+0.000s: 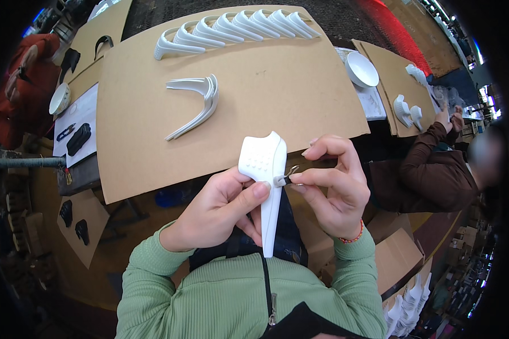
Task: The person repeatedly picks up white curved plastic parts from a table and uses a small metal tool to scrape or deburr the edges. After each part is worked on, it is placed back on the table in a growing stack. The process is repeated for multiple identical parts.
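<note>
A: Entry, head view. Left hand (220,212) closed around the white plastic part (264,181), thumb pressed on its edge, the wide dimpled end at 12 o'clock and the narrow stem at 6. The part sits at frame centre, above the lap, off the cardboard sheet (266,96).

B: Right hand?

A: Right hand (331,186) pinches a small metal hook tool (289,174) between thumb and forefinger, tip touching the part's right edge at about 3 o'clock of it. Judgement: the upright hold keeps that edge turned toward the tool hand, and the left thumb braces against the push.

B: Other stock?

A: A row of like white parts (237,28) stands overlapped at 12 o'clock on the sheet, likely so each can be picked singly. Two nested curved pieces (198,104) lie at 11, apart from the row.

B: Packages, labels?

A: A white printed sheet (76,121) at 9 o'clock with a black case (78,138) on it; print too small to tell. Brown cartons (398,254) at 4 o'clock, flaps open. White bowl (361,69) at 2 o'clock. Another person's brown sleeve (430,164) at 3.
</note>
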Demonstrator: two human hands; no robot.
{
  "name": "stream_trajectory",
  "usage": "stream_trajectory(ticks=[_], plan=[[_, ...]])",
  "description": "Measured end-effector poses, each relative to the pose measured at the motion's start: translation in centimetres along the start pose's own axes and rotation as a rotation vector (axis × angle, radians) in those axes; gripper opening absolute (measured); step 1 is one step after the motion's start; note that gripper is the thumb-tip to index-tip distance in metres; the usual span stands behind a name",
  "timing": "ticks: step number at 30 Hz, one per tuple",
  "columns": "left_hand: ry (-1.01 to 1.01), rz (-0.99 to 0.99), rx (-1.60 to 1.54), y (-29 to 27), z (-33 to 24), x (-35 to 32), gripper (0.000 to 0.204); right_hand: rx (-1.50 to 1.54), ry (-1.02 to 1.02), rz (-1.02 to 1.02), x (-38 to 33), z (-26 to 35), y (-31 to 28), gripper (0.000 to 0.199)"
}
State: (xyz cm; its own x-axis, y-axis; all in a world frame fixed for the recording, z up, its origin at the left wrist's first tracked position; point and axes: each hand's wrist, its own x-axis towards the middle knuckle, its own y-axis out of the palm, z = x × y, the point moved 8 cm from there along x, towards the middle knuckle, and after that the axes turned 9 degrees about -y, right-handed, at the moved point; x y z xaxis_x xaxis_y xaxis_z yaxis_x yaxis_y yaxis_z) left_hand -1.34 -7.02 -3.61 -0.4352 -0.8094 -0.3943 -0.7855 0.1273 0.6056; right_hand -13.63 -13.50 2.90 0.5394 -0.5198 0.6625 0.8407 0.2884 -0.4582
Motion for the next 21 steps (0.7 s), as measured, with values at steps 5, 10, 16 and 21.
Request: stream_trajectory(ticks=[5,10,16,21], plan=[[0.014,-0.023,-0.002,0.0,-0.1,0.1,0.03,-0.011,-0.004,0.014,-0.1,0.2,0.0,0.024],[0.038,-0.061,-0.015,-0.1,-0.3,0.1,0.03,-0.009,-0.024,0.036,-0.3,0.5,0.0,0.024],[0.064,-0.09,-0.004,-0.2,-0.5,0.0,0.029,0.013,-0.031,0.045,-0.5,0.9,0.2,0.023],[0.104,-0.129,0.014,-0.2,-0.8,-0.2,0.028,-0.001,-0.038,0.083,-0.6,1.4,0.3,0.022]])
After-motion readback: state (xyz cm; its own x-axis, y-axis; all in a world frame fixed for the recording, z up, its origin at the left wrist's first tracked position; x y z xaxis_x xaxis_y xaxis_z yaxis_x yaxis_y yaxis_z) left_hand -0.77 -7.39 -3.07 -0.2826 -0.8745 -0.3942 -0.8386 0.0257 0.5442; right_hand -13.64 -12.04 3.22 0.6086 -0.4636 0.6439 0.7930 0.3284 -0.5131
